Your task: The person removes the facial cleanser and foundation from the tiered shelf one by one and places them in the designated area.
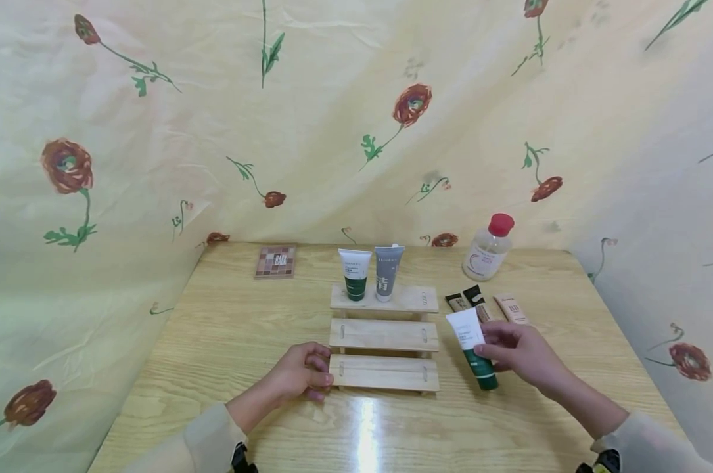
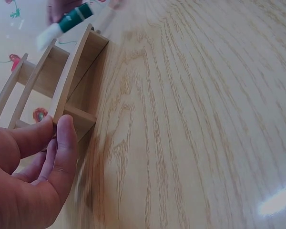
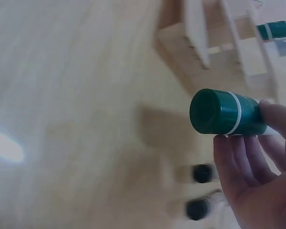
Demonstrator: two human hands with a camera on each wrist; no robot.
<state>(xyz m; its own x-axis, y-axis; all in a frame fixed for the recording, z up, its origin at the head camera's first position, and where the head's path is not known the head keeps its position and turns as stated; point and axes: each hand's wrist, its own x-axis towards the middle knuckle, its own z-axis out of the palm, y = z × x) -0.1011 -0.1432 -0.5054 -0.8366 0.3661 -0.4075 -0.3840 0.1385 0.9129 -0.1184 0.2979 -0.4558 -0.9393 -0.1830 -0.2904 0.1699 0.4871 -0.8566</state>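
My left hand (image 1: 301,372) pinches the left end of the lowest step of a three-tier wooden rack (image 1: 386,372). Thumb and index finger close on the step's edge in the left wrist view. To the right of the rack, my right hand (image 1: 524,351) holds a white-and-green squeeze tube (image 1: 473,349) above the table, green cap pointing down. That green cap (image 3: 224,113) faces the camera in the right wrist view. On the top step stand another white-and-green tube (image 1: 355,272) and a grey tube (image 1: 387,272), both upright on their caps.
Two small dark-ended tubes (image 1: 477,303) and a pink BB cream tube (image 1: 511,309) lie beyond my right hand. A clear bottle with a red cap (image 1: 489,247) stands at the back right. An eyeshadow palette (image 1: 275,262) lies at the back left. Floral cloth hangs behind the table.
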